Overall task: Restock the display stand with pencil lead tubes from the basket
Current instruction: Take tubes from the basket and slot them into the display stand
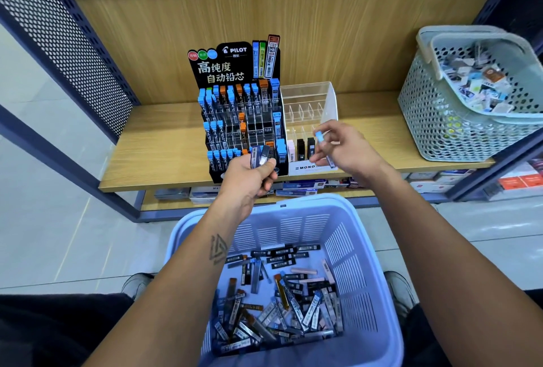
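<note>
A black Pilot display stand (235,66) sits on the wooden shelf, its tiered slots partly filled with blue- and orange-capped lead tubes. My left hand (249,175) grips a small bunch of lead tubes (260,156) in front of the stand's lowest row. My right hand (343,149) pinches a single blue-capped lead tube (321,143) before the clear Mono stand (329,99). Below my arms, the blue basket (367,249) holds several loose lead tubes (279,302).
A pale green basket (435,119) full of small packets stands on the shelf (152,158) at the right. A perforated dark metal panel (58,28) borders the shelf on the left. Boxes line the lower shelf. My shoes show beside the blue basket.
</note>
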Demonstrator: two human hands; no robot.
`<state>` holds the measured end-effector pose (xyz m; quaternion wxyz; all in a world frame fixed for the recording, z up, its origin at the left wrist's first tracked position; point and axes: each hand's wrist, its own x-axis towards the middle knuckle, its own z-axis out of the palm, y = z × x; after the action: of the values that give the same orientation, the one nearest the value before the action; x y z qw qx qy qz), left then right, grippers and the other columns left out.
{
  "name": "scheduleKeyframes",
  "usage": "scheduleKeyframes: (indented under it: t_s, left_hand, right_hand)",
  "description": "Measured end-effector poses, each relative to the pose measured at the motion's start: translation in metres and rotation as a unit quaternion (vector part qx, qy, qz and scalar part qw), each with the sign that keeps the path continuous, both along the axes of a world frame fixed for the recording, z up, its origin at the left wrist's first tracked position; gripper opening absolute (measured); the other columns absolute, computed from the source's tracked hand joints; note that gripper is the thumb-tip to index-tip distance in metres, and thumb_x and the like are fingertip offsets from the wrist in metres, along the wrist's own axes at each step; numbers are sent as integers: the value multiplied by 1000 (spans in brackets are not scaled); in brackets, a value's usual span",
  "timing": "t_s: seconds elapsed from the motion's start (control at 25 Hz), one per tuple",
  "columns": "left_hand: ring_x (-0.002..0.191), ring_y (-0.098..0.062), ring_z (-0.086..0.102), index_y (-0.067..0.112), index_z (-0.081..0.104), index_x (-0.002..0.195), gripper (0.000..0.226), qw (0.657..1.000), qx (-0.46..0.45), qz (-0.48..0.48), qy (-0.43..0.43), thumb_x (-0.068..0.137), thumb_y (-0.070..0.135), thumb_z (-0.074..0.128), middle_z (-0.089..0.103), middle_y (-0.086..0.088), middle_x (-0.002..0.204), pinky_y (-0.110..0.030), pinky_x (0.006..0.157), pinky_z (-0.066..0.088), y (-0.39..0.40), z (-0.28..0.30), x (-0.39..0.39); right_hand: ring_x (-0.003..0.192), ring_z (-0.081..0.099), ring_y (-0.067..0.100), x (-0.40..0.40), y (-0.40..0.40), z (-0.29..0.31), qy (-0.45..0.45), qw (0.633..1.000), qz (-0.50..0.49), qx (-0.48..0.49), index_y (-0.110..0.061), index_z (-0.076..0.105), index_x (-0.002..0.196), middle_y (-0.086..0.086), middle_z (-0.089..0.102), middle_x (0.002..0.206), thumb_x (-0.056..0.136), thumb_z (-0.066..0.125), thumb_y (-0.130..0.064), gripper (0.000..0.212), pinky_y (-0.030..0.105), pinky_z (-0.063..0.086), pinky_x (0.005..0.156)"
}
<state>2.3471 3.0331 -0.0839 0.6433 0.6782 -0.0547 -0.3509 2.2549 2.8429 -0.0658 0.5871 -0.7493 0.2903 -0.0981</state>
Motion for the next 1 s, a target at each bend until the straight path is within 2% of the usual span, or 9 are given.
scheduleKeyframes:
  t_s: [0.08, 0.16, 0.24, 0.28, 0.36, 0.48, 0.68, 0.88, 1.0]
  left_hand:
    - [48, -12, 42, 6, 59, 88, 11, 1000, -8, -14, 1, 99, 7, 62, 57, -7, 69, -19, 39, 28, -3, 5, -4]
    - [47, -11, 39, 12, 55, 86, 16, 1000, -11, -12, 6, 99, 10, 63, 52, -4, 66, -20, 40, 24, -6, 9, -7]
    - [47, -12, 37, 15, 52, 87, 16, 1000, -17, -6, 25, 100, 11, 63, 50, -3, 65, -22, 43, 21, -9, 13, -10]
    - [47, -12, 39, 10, 55, 91, 12, 999, -23, -6, 38, 100, 13, 63, 51, -3, 65, -22, 42, 22, -11, 14, -11]
    - [50, -13, 44, 2, 62, 101, 13, 997, -35, -6, 73, 101, 15, 60, 56, -5, 67, -21, 41, 26, -15, 14, -14]
    - [53, -16, 46, 0, 63, 106, 17, 995, -37, -4, 98, 105, 12, 52, 62, -8, 69, -22, 43, 30, -21, 10, -18]
    - [49, -13, 39, 3, 53, 102, 8, 994, -44, -17, 98, 104, 11, 54, 62, -11, 75, -20, 38, 26, -26, 4, -24]
    - [47, -12, 39, 0, 54, 100, 6, 994, -57, -4, 89, 101, 5, 58, 61, -13, 74, -19, 36, 26, -9, -2, -14]
    - [48, -12, 39, 1, 57, 98, 5, 995, -59, 34, 79, 101, 5, 59, 63, -13, 73, -19, 37, 25, 12, -4, -1]
  right_hand:
    - [80, 73, 22, -2, -9, 3, -71, 993, -82, 41, -7, 58, 110, 13, 66, 85, 100, 50, 5, 18, 29, 61, 74]
    - [84, 70, 14, -5, -14, 7, -120, 984, -126, 46, -8, 67, 101, 9, 72, 90, 95, 64, 0, 10, 23, 56, 75]
    - [76, 65, 8, -8, -16, 11, -138, 979, -145, 41, -9, 73, 97, 3, 73, 88, 88, 73, -3, 10, 16, 51, 70]
    - [70, 64, 8, -9, -16, 11, -140, 977, -149, 53, -7, 73, 97, 4, 71, 83, 87, 74, -2, 11, 16, 51, 65]
    - [60, 63, 13, -10, -14, 10, -140, 977, -139, 76, -1, 69, 100, 9, 67, 74, 86, 73, 2, 14, 21, 53, 60]
    - [60, 67, 17, -8, -7, 7, -131, 982, -109, 82, 4, 67, 103, 12, 67, 71, 86, 73, 5, 19, 24, 56, 60]
    - [62, 71, 17, -2, 3, 6, -122, 985, -54, 106, 0, 69, 96, 12, 72, 71, 84, 74, 5, 14, 22, 57, 60]
    - [64, 72, 21, 13, 22, 8, -108, 989, -17, 104, 3, 69, 97, 19, 72, 75, 86, 72, 5, 11, 24, 61, 63]
    - [65, 72, 23, 26, 36, 10, -86, 993, 6, 75, 2, 69, 98, 17, 74, 73, 86, 73, 4, 13, 25, 61, 63]
